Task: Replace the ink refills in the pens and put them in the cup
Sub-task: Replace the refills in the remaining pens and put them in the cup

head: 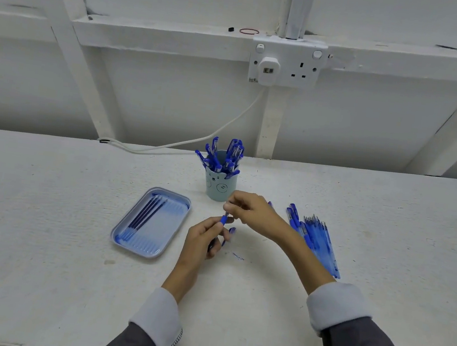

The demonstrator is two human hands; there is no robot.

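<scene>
Near the cup (220,187), both hands grip one pen (223,221).

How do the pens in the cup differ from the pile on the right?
The cup pens stand leaning in the cup; the pile lies flat on the table. The cup pens show blue caps on top; most of the pile shows bare tips pointing away. Both are blue pens.

I see a rough white bench (42,206) carrying a pale blue bear-faced cup (220,190), a blue rectangular tray (175,193) to its left, and loose blue pens (317,239) fanned at right.
</scene>
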